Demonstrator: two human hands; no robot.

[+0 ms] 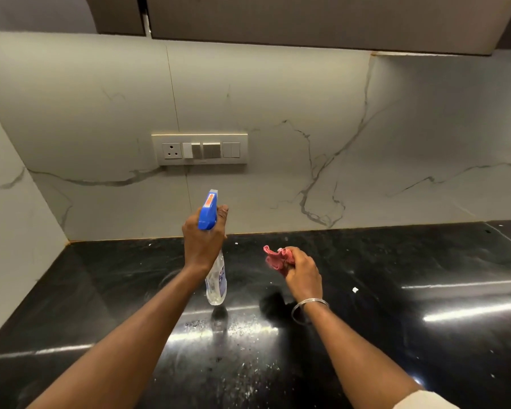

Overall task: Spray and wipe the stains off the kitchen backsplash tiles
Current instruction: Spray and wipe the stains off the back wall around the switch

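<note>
Pointing its nozzle at the backsplash tiles (278,93) straight ahead, the spray bottle (209,212) stands near upright in the curled grip of the left hand (202,246), closer to them; the right hand (304,276) clutches the bunched pink cloth (276,258) just behind, above the black counter (425,261).

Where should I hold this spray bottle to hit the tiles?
Grip the spray bottle at its narrow neck under the blue trigger head, coming from behind, as the left hand does: the nozzle points at the backsplash tiles.
</note>
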